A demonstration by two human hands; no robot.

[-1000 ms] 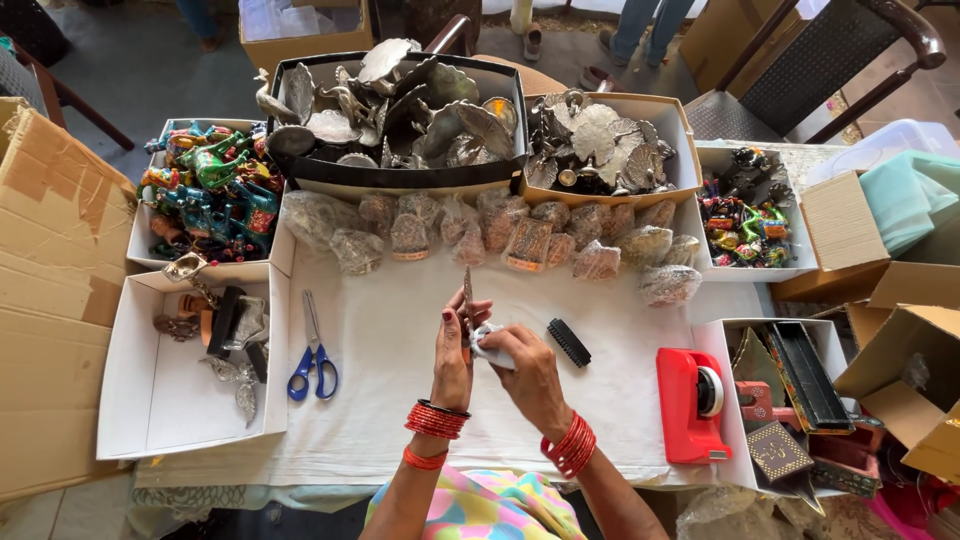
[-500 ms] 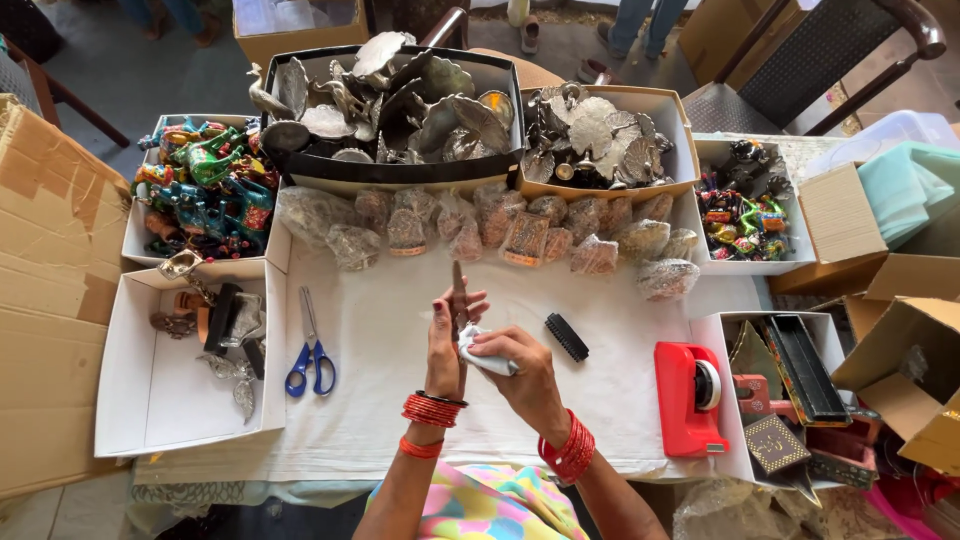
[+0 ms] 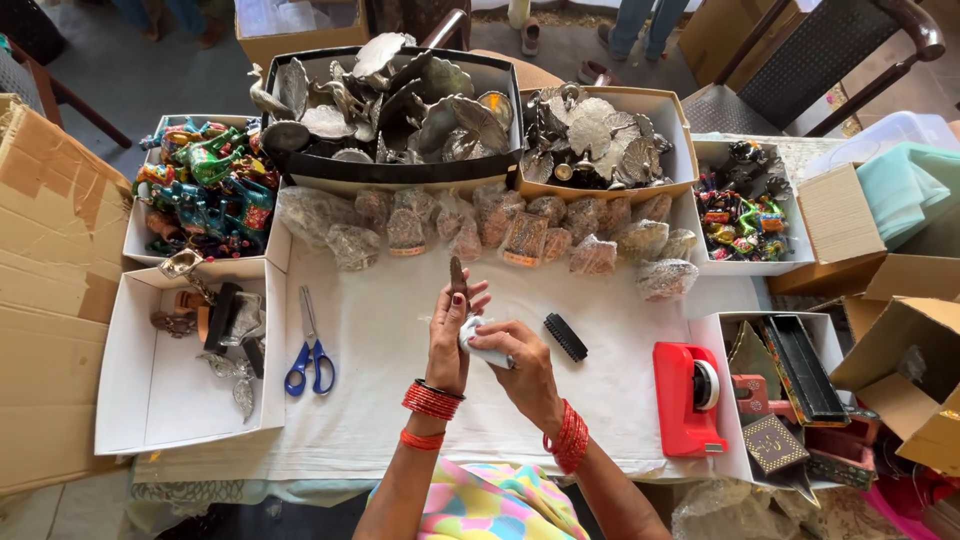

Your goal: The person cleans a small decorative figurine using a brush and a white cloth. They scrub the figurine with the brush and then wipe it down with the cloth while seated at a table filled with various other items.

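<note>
The left hand was raised over the middle of the worktop, its fingers closed around a small, dark brown, narrow figurine held upright, its tip standing above the fingertips. The right hand was just beside it, fingers pinched on a crumpled white cloth pressed against the lower part of the figurine. Both wrists wore stacks of red bangles.

The worktop was covered with a white sheet. Just right of the hands lay a small black brush, apart from them. Left of the hands lay blue-handled scissors, blades pointing to the far side. At the near right stood a red tape dispenser.

Along the far edge of the sheet ran a row of plastic-wrapped pieces, brownish and grey. Beyond them stood a black-rimmed box heaped with grey metal leaf-shaped dishes and bird figures, and to its right a cardboard box with more grey metal pieces. At the far left, a white box held brightly painted green, blue and red animal figures; near it, a larger white box held a few dark and metallic items at its far end. At the right, another white box held small multicoloured figures, and nearer, a tray held dark ornate boxes. Flattened cardboard lay at the far left.
</note>
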